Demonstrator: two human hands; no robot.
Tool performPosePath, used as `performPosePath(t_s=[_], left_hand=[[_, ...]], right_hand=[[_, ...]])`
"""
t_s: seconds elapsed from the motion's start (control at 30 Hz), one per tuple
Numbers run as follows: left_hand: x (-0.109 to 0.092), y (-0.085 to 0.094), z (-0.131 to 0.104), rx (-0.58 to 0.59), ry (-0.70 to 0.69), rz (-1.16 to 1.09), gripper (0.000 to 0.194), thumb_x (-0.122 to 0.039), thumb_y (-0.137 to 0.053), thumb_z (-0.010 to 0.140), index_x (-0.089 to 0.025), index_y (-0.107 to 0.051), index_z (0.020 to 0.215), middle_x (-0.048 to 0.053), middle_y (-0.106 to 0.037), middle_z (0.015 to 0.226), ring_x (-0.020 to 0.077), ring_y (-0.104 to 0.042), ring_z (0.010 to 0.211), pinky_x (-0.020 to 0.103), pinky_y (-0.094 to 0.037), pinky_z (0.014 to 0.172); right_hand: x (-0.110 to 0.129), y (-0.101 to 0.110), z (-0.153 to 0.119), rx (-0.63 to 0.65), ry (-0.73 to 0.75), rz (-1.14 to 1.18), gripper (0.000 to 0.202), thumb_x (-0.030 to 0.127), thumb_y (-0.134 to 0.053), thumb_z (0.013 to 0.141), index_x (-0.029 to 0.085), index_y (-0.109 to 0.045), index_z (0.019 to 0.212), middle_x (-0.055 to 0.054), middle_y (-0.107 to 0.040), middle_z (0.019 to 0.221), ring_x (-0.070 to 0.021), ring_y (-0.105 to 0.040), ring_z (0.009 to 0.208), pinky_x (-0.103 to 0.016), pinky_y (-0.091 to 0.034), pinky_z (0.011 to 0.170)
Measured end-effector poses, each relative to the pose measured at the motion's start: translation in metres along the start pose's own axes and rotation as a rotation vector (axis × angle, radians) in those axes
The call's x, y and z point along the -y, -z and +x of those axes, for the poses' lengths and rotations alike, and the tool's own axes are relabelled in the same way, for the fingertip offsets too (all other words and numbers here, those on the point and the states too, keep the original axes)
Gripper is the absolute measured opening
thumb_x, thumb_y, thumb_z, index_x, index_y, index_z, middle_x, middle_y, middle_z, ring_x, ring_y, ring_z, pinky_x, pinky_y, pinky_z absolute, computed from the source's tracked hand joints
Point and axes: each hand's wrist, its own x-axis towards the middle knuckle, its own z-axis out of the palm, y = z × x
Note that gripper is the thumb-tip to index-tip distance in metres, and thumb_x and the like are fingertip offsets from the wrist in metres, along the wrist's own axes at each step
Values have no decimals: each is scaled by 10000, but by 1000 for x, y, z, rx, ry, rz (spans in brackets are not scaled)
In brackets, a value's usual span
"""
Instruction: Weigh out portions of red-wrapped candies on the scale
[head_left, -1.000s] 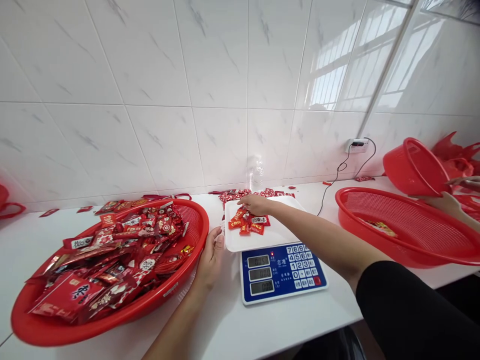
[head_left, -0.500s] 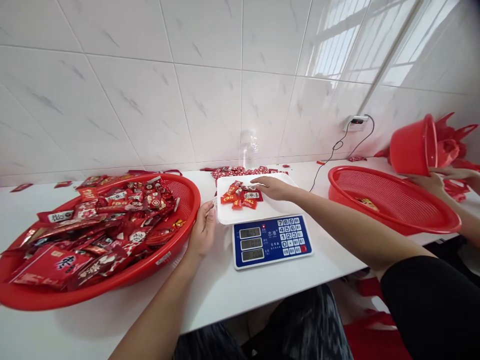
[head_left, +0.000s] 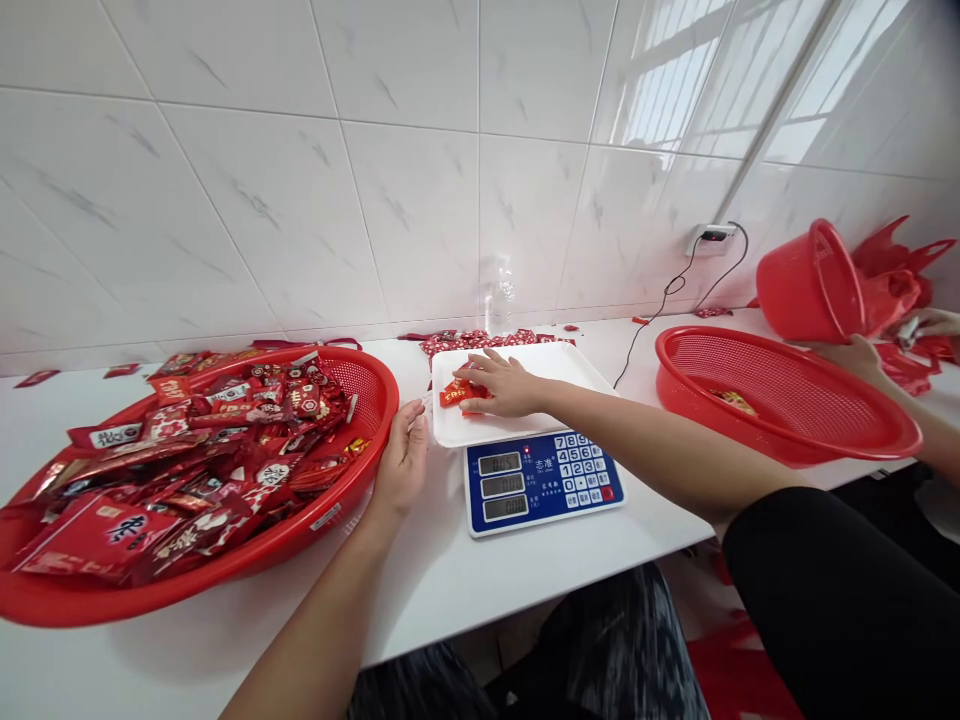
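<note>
My right hand lies over the small red wrapped snack packets on the scale's white tray, covering most of them. Its fingers are spread. At the tray's left edge, my left hand is upright with its fingers bent and close together. A faint see-through edge, apparently clear plastic film, shows at its fingertips. The scale's blue panel with its keys and displays faces me. Left of my left hand, a red basket holds a heap of red snack packets.
A second red basket on the right holds a few packets. Beyond it, another person's hand is by a tilted red basin. Red patterned packets and a clear bottle stand behind the tray. A cord runs down from the wall socket.
My right hand has moved left and down over the packets on the tray, its fingers spreading. My left hand has hardly moved. The other person's red basin has shifted left and tilted.
</note>
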Motion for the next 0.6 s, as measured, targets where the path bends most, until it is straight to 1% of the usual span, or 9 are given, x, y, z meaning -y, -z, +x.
performPosePath(t_s=[0.13, 0.3, 0.4, 0.5, 0.6], left_hand=[[-1, 1, -1, 15, 17, -15, 505, -543, -361, 940, -185, -477, 1275, 143, -521, 1349, 240, -466, 1277, 403, -370, 1065], [-1, 1, -1, 27, 21, -2, 523, -553, -353, 940, -173, -471, 1280, 156, -522, 1344, 241, -471, 1272, 405, -376, 1059], [-1, 1, 0, 24, 10, 7, 536, -567, -351, 934, -171, -477, 1272, 158, -529, 1332, 241, -474, 1266, 406, -379, 1055], [0, 0, 0, 27, 4, 10, 557, -580, -350, 927, -162, -476, 1272, 164, -531, 1325, 243, -480, 1258, 408, -384, 1052], [-1, 0, 0, 35, 4, 6, 536, -578, -355, 926, -179, -482, 1260, 153, -541, 1319, 250, -496, 1242, 425, -389, 1046]], right_hand=[[4, -2, 10, 48, 15, -25, 706, 714, -379, 861, 353, -313, 1465, -69, -172, 1574, -409, -21, 1435, -714, -76, 1065], [5, -5, 17, 99, 25, -43, 709, 719, -346, 867, 344, -309, 1468, -86, -206, 1563, -400, -50, 1435, -724, -75, 1052], [4, -7, 18, 93, 41, -64, 698, 716, -348, 868, 345, -322, 1459, -93, -236, 1551, -374, -107, 1431, -711, -122, 1051], [2, -7, 18, 76, 64, -81, 701, 723, -350, 863, 333, -349, 1445, -95, -282, 1530, -347, -170, 1414, -658, -211, 1053], [1, -7, 18, 51, 81, -97, 691, 728, -352, 860, 325, -389, 1421, -90, -324, 1505, -334, -219, 1391, -603, -277, 1040]])
